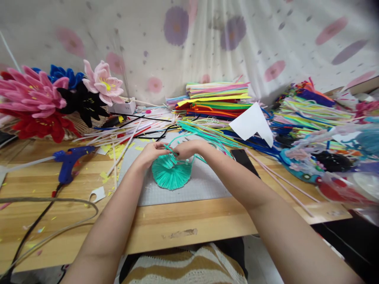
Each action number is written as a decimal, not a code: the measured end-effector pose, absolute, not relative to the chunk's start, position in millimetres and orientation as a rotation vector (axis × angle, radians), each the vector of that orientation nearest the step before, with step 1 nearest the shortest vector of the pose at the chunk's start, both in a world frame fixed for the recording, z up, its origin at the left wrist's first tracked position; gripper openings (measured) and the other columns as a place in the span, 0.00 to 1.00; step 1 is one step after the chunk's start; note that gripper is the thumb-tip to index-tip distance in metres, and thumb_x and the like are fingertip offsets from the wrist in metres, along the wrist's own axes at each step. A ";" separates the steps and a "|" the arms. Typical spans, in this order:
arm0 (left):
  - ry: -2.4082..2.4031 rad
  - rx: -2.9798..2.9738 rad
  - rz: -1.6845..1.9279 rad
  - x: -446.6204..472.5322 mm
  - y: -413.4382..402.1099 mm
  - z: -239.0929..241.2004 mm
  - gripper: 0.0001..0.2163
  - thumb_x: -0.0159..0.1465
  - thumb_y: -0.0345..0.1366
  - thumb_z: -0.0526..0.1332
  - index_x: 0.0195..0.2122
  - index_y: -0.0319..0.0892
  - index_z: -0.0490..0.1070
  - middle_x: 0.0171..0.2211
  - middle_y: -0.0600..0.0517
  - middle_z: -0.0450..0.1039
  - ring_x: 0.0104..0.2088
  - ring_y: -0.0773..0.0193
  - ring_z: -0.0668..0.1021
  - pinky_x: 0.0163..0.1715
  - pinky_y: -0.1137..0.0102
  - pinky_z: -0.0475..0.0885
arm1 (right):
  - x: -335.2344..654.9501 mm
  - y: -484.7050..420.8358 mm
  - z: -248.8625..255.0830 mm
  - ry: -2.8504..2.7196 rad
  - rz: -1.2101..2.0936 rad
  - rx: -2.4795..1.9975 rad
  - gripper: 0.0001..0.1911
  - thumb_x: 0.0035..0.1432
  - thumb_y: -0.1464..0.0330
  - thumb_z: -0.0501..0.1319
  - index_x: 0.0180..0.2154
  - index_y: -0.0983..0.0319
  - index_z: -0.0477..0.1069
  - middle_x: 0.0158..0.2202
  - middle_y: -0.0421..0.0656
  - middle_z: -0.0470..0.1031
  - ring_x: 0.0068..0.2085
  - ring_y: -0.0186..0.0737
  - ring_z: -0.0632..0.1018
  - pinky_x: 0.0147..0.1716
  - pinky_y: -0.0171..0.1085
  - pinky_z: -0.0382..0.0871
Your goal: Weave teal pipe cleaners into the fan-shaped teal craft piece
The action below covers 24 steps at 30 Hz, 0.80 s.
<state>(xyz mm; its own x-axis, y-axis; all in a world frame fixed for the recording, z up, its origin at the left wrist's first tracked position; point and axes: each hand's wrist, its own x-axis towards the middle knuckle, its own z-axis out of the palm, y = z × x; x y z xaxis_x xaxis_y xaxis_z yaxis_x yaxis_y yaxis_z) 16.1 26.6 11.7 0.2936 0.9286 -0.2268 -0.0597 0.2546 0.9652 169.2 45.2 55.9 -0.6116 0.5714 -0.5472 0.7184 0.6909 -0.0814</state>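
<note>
A round, ribbed teal piece [172, 175], made of pipe cleaners laid side by side, lies on a grey cutting mat [204, 189]. Over its far edge, my left hand [154, 153] pinches a teal pipe cleaner [169, 148]. My right hand [188, 149] is closed at the same spot, its fingertips touching the crossed teal strands. What exactly lies inside the right fingers is partly hidden. More loose teal pipe cleaners [201, 132] stretch behind and to the right of my hands.
A blue glue gun [68, 159] with its cord sits at the left. Fuzzy flowers [32, 92] stand behind it. Pipe cleaner bundles [219, 96] are stacked at the back, near a white paper piece [251, 123]. A black phone-like slab [244, 161] lies by my right forearm.
</note>
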 end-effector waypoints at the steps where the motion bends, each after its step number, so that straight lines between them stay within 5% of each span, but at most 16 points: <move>1: 1.078 1.087 0.880 16.8 27.1 11.4 0.18 0.34 0.37 0.71 0.28 0.38 0.75 0.26 0.48 0.76 0.27 0.60 0.76 0.30 0.67 0.69 | 169.5 45.9 55.0 2.417 -0.416 0.999 0.13 0.50 0.68 0.54 0.37 0.65 0.72 0.34 0.48 0.76 0.27 0.35 0.71 0.23 0.33 0.55; 9: 1.113 0.881 1.265 16.6 32.9 11.1 0.17 0.37 0.38 0.70 0.28 0.37 0.75 0.27 0.48 0.76 0.27 0.63 0.75 0.30 0.68 0.68 | 184.7 40.6 31.6 2.845 -0.734 1.623 0.11 0.53 0.68 0.55 0.39 0.64 0.69 0.35 0.42 0.75 0.32 0.31 0.72 0.29 0.29 0.59; 17: 1.045 0.818 1.317 18.5 31.4 14.1 0.18 0.36 0.36 0.71 0.30 0.36 0.75 0.28 0.47 0.76 0.28 0.63 0.76 0.34 0.68 0.69 | 182.9 22.1 9.5 2.917 -0.076 1.850 0.13 0.58 0.66 0.51 0.42 0.62 0.69 0.38 0.45 0.76 0.40 0.39 0.74 0.35 0.34 0.58; 24: 1.039 0.862 1.332 18.5 31.5 14.8 0.18 0.37 0.36 0.71 0.30 0.36 0.75 0.28 0.47 0.77 0.28 0.64 0.76 0.34 0.68 0.69 | 183.1 21.8 14.4 2.847 0.040 1.759 0.15 0.60 0.64 0.48 0.40 0.63 0.70 0.38 0.47 0.76 0.39 0.40 0.75 0.34 0.35 0.57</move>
